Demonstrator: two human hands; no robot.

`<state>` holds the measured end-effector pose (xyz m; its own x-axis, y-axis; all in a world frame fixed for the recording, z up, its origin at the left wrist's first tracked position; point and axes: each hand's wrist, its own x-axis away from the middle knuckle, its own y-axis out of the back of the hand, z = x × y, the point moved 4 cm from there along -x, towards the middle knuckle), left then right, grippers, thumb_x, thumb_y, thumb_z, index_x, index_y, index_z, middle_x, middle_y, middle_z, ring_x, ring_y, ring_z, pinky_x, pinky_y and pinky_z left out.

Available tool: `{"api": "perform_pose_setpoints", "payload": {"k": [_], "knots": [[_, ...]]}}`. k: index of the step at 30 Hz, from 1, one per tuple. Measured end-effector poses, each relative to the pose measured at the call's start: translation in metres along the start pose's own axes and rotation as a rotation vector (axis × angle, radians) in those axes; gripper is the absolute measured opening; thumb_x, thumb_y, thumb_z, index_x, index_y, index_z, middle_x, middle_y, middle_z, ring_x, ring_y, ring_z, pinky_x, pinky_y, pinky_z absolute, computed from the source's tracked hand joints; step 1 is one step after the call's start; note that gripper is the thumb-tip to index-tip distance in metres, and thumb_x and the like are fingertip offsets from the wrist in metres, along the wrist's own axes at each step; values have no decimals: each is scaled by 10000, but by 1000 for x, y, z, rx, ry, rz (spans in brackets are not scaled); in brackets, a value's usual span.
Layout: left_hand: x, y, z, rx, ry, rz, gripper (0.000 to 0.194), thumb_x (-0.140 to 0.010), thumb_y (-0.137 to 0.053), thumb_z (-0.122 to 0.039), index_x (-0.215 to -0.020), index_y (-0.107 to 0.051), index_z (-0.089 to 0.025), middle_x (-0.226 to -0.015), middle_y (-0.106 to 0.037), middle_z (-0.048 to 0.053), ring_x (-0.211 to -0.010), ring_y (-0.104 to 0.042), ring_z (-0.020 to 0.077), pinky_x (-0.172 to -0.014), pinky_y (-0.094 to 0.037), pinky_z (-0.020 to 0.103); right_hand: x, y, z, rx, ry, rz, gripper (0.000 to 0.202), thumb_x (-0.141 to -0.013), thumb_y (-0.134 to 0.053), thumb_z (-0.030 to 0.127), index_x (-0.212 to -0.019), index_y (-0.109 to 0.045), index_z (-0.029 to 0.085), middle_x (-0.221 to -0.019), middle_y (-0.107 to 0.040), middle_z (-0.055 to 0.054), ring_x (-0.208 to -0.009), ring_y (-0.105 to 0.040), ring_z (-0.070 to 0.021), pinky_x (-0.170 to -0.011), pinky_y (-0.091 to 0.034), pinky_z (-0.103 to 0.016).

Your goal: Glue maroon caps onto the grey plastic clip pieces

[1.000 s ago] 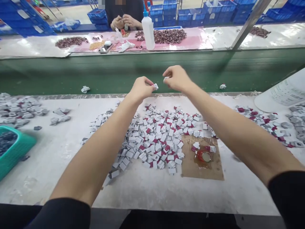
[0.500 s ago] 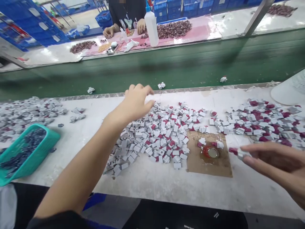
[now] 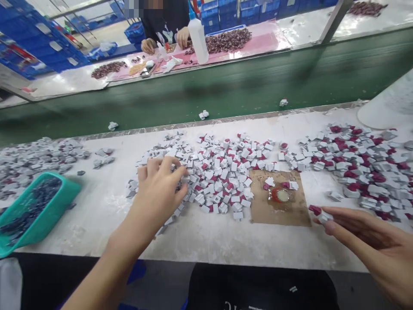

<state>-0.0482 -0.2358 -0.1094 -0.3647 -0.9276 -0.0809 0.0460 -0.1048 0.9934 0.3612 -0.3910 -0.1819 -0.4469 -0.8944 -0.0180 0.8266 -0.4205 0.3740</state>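
Between its thumb and fingers my right hand [image 3: 371, 245] pinches a small grey plastic piece with a maroon end [image 3: 318, 212], just right of a brown cardboard square [image 3: 274, 217]. On that square sits a round red-rimmed dish [image 3: 280, 194] with wet liquid around it, beside a couple of grey-and-maroon pieces [image 3: 290, 185]. My left hand [image 3: 163, 183] is down in the middle pile of grey and maroon pieces [image 3: 222, 172], fingers curled and the thumb closing against a grey piece [image 3: 183, 178]. Its fingertips are partly hidden among the pieces.
A teal basket [image 3: 69, 189] of dark parts stands at the left, beside a grey heap [image 3: 48, 157]. More grey-and-maroon pieces [image 3: 361, 163] lie at the right near a white container [image 3: 387, 105]. Beyond runs a green belt [image 3: 155, 101]; across it a person [image 3: 166, 23] sits near a white bottle [image 3: 198, 41].
My left hand has come back toward me and down, from the pile's far edge into its left part, and its fingers have curled in. My right hand still holds its piece.
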Motion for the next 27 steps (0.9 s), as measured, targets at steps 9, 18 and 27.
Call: {"api": "perform_pose_setpoints", "payload": {"k": [9,18,27], "knots": [[8,11,-11,415,143,-134,129,-1055,-735,-427,-1105,-664,-332,-1140,-791,83,-1146,-720,435,-1007,-595,626,-2,-31,35,-147,85,77,107,-991,-959,400,-1096,-976,404,-1066,-932,-6,-969,-925,-246,-877,-792,-303],[54,-17,-103,1005,26,74,164,-1140,-768,-415,-1266,-834,-333,-998,-865,11,-810,-823,215,-769,-683,310,-2,-41,24,-177,44,83,118,-1019,-949,367,-1135,-971,358,-1111,-941,-10,-1030,-933,-249,-955,-791,-328],[85,-47,-134,862,-29,68,145,-1200,-643,-282,-1144,-777,-278,-1001,-875,-31,-801,-856,170,-766,-674,244,-1,-44,28,-107,132,86,183,-1058,-888,252,-1163,-955,387,-1124,-932,35,-1057,-909,-201,-948,-768,-293]]}}
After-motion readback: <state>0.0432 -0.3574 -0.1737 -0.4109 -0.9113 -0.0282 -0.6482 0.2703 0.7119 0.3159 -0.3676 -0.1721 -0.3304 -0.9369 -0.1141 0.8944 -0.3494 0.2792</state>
